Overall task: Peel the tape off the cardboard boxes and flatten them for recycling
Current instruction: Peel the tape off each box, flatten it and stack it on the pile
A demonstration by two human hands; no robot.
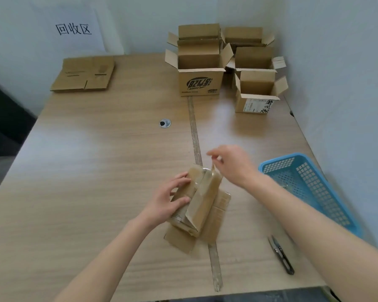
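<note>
Brown corrugated cardboard makes up the workpiece: in the head view a small taped box [200, 198] lies partly collapsed on the wooden table [96, 171], near the front edge and astride the table's centre seam, its long axis running from near-left to far-right. The left hand [168, 200] holds the box on its left face, fingers spread and curled over the edge. The right hand [231, 165] hovers just above the box's far end, thumb and forefinger pinching what appears to be a strip of tape [214, 168] rising from that end; the strip is thin and blurred, so the pinch is judged, not certain. The tape thus lies directly below the right fingertips, and the peel probably runs along the box's long axis toward the person. A blue plastic basket [314, 188] stands just right of the right forearm; a faint clear scrap may lie inside, but this cannot be confirmed. Black thread snips [282, 256] lie near the front right. Open, empty boxes [227, 66] are grouped at the far right corner; a flattened box [83, 75] lies at the far left.
</note>
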